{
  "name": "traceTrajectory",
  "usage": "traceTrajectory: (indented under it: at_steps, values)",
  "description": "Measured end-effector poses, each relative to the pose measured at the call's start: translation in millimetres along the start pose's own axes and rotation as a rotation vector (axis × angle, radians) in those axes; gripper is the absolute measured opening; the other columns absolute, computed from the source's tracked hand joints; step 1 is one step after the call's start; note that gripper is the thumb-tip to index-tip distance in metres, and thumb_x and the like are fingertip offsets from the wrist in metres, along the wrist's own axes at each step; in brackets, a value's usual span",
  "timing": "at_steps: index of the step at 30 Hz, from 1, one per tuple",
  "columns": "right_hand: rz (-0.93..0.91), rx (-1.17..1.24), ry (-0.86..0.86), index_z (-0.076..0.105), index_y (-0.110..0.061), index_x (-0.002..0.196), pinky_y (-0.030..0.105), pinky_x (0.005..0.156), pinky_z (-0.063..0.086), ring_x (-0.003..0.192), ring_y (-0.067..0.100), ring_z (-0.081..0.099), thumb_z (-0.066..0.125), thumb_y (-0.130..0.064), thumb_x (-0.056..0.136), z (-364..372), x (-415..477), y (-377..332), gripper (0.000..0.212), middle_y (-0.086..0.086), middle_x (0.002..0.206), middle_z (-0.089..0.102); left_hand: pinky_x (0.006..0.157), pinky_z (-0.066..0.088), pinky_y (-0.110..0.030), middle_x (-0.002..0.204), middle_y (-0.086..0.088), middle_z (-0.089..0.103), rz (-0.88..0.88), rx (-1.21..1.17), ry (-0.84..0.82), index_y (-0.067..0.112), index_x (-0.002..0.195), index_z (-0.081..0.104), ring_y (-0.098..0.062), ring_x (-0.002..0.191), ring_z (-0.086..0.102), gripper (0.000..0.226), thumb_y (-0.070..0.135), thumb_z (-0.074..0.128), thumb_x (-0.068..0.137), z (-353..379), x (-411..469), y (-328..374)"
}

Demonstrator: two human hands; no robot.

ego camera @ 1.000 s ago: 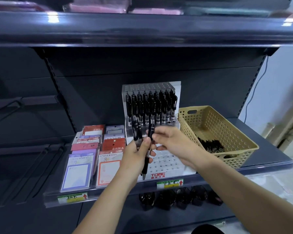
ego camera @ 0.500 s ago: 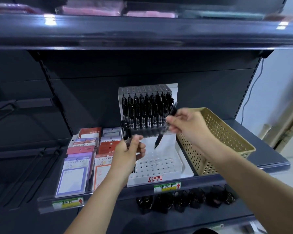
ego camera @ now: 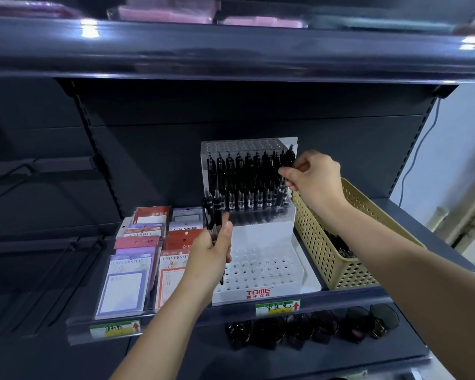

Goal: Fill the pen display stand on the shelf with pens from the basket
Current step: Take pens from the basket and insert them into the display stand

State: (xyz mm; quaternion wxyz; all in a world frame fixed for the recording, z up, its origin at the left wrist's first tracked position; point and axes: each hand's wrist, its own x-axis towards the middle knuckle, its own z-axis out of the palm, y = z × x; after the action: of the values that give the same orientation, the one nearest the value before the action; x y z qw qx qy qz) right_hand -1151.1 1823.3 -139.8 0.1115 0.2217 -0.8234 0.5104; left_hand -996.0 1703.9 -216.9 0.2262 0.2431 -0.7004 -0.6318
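Observation:
A white stepped pen display stand (ego camera: 263, 281) sits on the shelf, with black pens (ego camera: 244, 179) upright in its raised back tier and bare holes in its low front tier. My right hand (ego camera: 311, 178) pinches a black pen (ego camera: 283, 185) at the right end of the back row, its tip down at the holes. In front of the stand's left side, my left hand (ego camera: 213, 253) grips a small bunch of black pens (ego camera: 213, 212). A tan perforated basket (ego camera: 348, 242), right of the stand, holds more black pens (ego camera: 340, 246).
Packs of note pads (ego camera: 137, 259) lie left of the stand. Several sunglasses (ego camera: 313, 327) hang below the shelf edge. A dark shelf (ego camera: 231, 48) overhangs above. Yellow price tags (ego camera: 277, 307) mark the shelf's front rail.
My right hand took one pen from the bunch in my left hand, carried it up and right, and now holds it at the right end of the stand's back row.

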Motion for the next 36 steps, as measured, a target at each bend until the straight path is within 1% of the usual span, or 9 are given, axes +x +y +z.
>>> traceTrajectory:
  at_steps: [4, 10, 12, 16, 20, 22, 26, 30, 36]
  values:
    - [0.031, -0.032, -0.093, 0.064, -0.004, 0.083, 0.018, 0.058, 0.053, 0.054, 0.008, 0.062, 0.074, -0.016, 0.080, 8, -1, 9, 0.016, 0.008, 0.069, 0.069, 0.056, 0.037, -0.027, 0.061, 0.003, 0.047, -0.041, -0.083, -0.004, 0.011, 0.077, 0.048, -0.015, 0.065, 0.047, 0.036, 0.043, 0.047, 0.092, -1, 0, 0]
    - [0.025, -0.040, -0.095, 0.065, -0.003, 0.087, 0.025, 0.064, 0.056, 0.057, 0.008, 0.063, 0.072, -0.012, 0.082, 9, -2, 17, 0.012, 0.008, 0.070, 0.069, 0.086, 0.046, -0.038, 0.052, 0.012, 0.054, -0.092, -0.275, -0.031, 0.014, 0.085, 0.058, -0.007, 0.058, 0.054, 0.020, 0.030, 0.051, 0.094, 5, 0, 2]
    - [0.032, -0.037, -0.099, 0.066, -0.002, 0.088, 0.025, 0.064, 0.056, 0.055, 0.008, 0.062, 0.071, -0.012, 0.083, 9, -2, 18, 0.012, 0.010, 0.072, 0.069, 0.083, 0.047, -0.038, 0.062, 0.004, 0.056, -0.107, -0.298, -0.042, 0.010, 0.084, 0.056, -0.008, 0.060, 0.057, 0.019, 0.025, 0.052, 0.094, 8, -1, 3]
    - [0.050, -0.059, -0.141, 0.067, -0.001, 0.091, 0.031, 0.070, 0.057, 0.057, 0.010, 0.062, 0.065, -0.012, 0.088, 7, 1, 18, 0.012, 0.013, 0.074, 0.070, 0.063, 0.045, -0.019, 0.076, -0.002, 0.057, -0.107, -0.288, -0.078, 0.011, 0.084, 0.057, -0.013, 0.073, 0.063, 0.015, 0.020, 0.051, 0.095, 10, -3, 5]
    - [0.013, -0.151, -0.166, 0.068, -0.006, 0.085, 0.033, 0.077, 0.056, 0.075, 0.023, 0.068, 0.063, -0.014, 0.088, 8, 1, 16, 0.010, 0.012, 0.077, 0.071, 0.070, 0.049, -0.018, 0.084, -0.005, 0.061, -0.114, -0.304, -0.078, 0.009, 0.090, 0.060, -0.016, 0.080, 0.067, 0.012, 0.018, 0.054, 0.093, 10, -1, 4]
    - [0.007, -0.173, -0.166, 0.068, -0.006, 0.083, 0.031, 0.074, 0.055, 0.077, 0.024, 0.068, 0.063, -0.015, 0.088, 9, 0, 16, 0.011, 0.010, 0.078, 0.071, 0.069, 0.052, -0.018, 0.088, -0.008, 0.061, -0.103, -0.306, -0.073, 0.009, 0.091, 0.060, -0.019, 0.086, 0.067, 0.010, 0.017, 0.054, 0.093, 12, -2, 6]
    - [0.033, -0.146, -0.133, 0.067, 0.002, 0.080, 0.028, 0.062, 0.053, 0.062, 0.022, 0.063, 0.063, -0.016, 0.087, 5, -8, 20, 0.020, 0.011, 0.071, 0.070, 0.049, 0.047, -0.009, 0.089, -0.010, 0.062, -0.080, -0.291, -0.092, 0.013, 0.096, 0.063, -0.026, 0.094, 0.065, 0.010, 0.015, 0.054, 0.093, 13, -6, 10]
    - [0.086, 0.006, -0.169, 0.068, -0.008, 0.086, 0.018, 0.055, 0.052, 0.045, -0.001, 0.056, 0.056, -0.014, 0.092, 0, -31, 25, 0.014, 0.002, 0.071, 0.067, 0.070, 0.056, -0.018, 0.081, -0.003, 0.065, -0.041, -0.246, -0.141, 0.008, 0.097, 0.066, -0.008, 0.072, 0.065, 0.015, 0.015, 0.052, 0.094, 16, -7, 9]
    - [0.066, 0.174, -0.456, 0.068, -0.019, 0.094, 0.014, 0.056, 0.051, 0.069, 0.005, 0.062, 0.059, -0.023, 0.091, 5, -61, 13, 0.010, -0.002, 0.087, 0.070, 0.077, 0.054, -0.024, 0.072, 0.004, 0.070, -0.008, -0.157, -0.135, 0.015, 0.084, 0.068, -0.005, 0.068, 0.066, 0.018, 0.017, 0.053, 0.094, 26, -12, 6]
